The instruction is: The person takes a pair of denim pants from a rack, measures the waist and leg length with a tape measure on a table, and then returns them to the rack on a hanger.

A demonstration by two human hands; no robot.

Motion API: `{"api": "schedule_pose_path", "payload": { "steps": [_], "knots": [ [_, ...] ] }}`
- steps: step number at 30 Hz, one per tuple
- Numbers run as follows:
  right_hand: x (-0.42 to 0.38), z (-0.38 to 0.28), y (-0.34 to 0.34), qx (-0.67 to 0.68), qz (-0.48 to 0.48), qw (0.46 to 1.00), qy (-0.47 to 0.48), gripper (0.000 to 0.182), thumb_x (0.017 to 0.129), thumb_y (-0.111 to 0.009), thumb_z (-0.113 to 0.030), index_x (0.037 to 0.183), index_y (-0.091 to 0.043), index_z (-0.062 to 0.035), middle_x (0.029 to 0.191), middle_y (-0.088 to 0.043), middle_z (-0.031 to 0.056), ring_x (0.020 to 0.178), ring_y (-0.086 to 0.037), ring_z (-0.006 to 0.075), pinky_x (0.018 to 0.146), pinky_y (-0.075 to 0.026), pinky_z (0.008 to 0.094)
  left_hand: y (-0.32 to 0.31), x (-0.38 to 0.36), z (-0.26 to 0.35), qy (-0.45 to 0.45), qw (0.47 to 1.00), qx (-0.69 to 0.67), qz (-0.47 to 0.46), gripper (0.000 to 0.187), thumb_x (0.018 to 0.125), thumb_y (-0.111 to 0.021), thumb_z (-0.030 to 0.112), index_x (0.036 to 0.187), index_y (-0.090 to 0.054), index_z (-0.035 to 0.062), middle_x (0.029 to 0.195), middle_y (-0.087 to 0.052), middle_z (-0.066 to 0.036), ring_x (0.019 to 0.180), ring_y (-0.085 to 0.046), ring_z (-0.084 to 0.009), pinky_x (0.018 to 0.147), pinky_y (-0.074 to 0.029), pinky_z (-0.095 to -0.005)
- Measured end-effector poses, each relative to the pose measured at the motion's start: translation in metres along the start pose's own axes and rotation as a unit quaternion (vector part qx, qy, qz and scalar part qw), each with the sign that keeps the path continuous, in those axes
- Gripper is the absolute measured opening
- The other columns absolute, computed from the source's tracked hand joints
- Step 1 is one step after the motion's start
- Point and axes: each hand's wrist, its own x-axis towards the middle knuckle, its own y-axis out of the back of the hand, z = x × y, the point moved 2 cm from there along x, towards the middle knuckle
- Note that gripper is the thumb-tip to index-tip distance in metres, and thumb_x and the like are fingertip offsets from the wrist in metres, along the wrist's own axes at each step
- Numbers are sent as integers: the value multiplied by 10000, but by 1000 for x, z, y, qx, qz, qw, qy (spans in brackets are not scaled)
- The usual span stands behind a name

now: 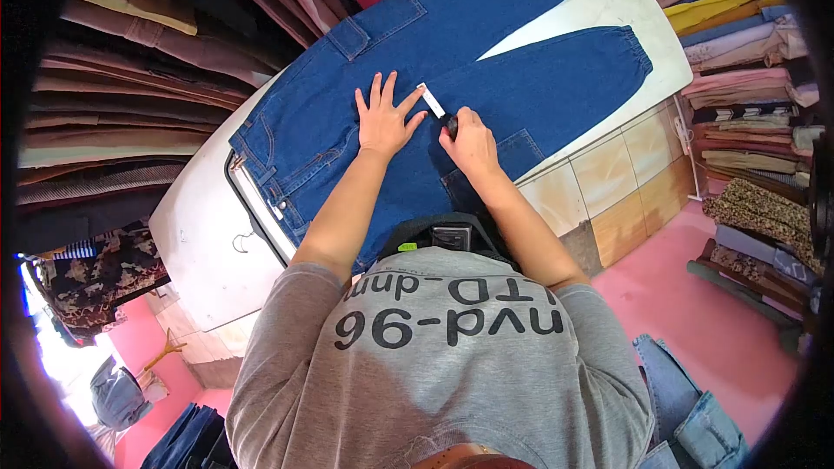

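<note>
**Two hands at work on jeans spread over a white table**

At far left, stacked folded fabrics (130, 78) in browns and tans fill the shelving. Beside them the white table (195, 243) carries a pair of blue jeans (417, 43), laid flat with the waistband toward the person and the elastic-cuffed legs pointing away. The left hand (385, 121) lies palm down on the denim near the crotch seam, its fingers (379, 89) spread open and gripping nothing. Just to its right, the right hand (470, 141) has its fingers closed around a dark-handled tool with a white strip (431, 98), whose tip rests on the jeans between the two hands. At far right, further folded garments (738, 43) in mixed colours stand in piles above a pink floor (695, 313).
</note>
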Motion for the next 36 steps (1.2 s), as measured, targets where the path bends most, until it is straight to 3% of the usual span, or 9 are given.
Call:
{"api": "schedule_pose_path", "payload": {
  "steps": [21,29,36],
  "knots": [
    [-35,10,21,-23,-22,999,-35,285,753,-660,-212,834,-482,-5,823,-606,207,717,-627,408,637,-521,469,-8,1,-4,-5,1000,-4,21,436,857,-524,498,1281,-506,399,1425,-359,-92,1360,-234,-317,1055,-164,-630],
    [-43,15,29,-21,-22,999,-44,289,762,-658,-228,842,-485,-11,827,-606,205,720,-622,410,646,-514,477,-5,1,-2,-9,1000,-5,24,519,779,-578,575,1265,-518,404,1413,-367,-87,1353,-249,-309,1047,-168,-641],
    [-54,22,33,-11,-13,999,-39,283,763,-658,-222,870,-501,-12,841,-608,206,737,-619,411,647,-510,476,-6,0,-2,-8,1000,-4,23,532,777,-580,578,1274,-509,403,1418,-360,-85,1360,-237,-308,1050,-161,-640]
  ]
}}
